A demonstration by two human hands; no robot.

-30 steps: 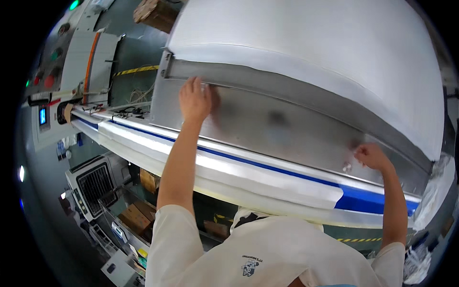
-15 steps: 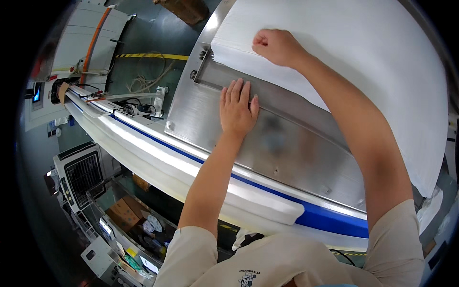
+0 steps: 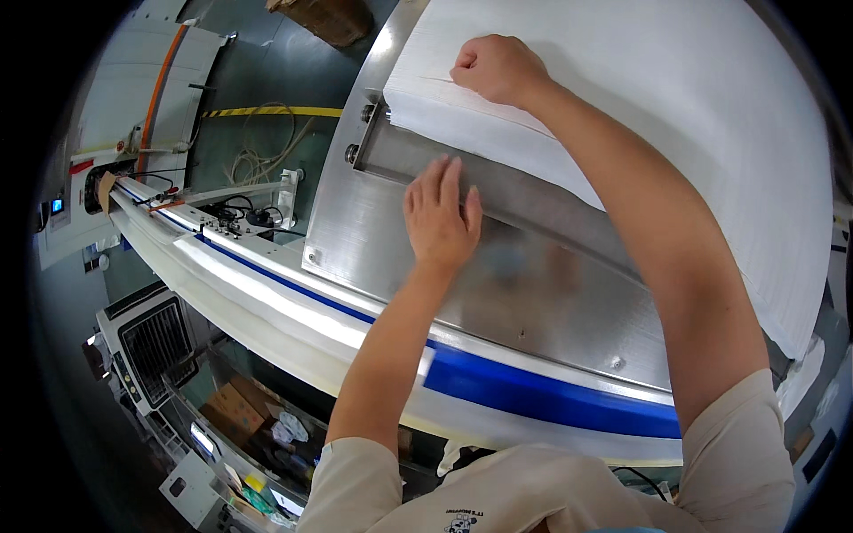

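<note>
My left hand (image 3: pixel 442 220) is open, its fingers stretched forward and slightly bent, over the shiny metal plate (image 3: pixel 355 222) at the metal ledge (image 3: pixel 515 191). I see nothing in its grasp. Whether the fingertips touch the ledge, I cannot tell. My right hand (image 3: pixel 499 69) is curled into a fist on top of a thick stack of white sheets (image 3: pixel 675 98), close to the stack's left end. No object shows in the fist, though its underside is hidden. The stack's layered near edge rises just beyond the ledge.
Along the near side runs a long rail with a white strip (image 3: pixel 267 280) and a blue band (image 3: pixel 551 391). Bolt heads (image 3: pixel 352 153) stick out at the ledge's left end. Coiled cable (image 3: pixel 262 155) lies on the floor to the left. A cart with cardboard boxes (image 3: pixel 233 407) stands lower left.
The white strip on the near rail has slid left, uncovering more of the blue band. My right fist has shifted slightly left and away. My left fingers have bent a little.
</note>
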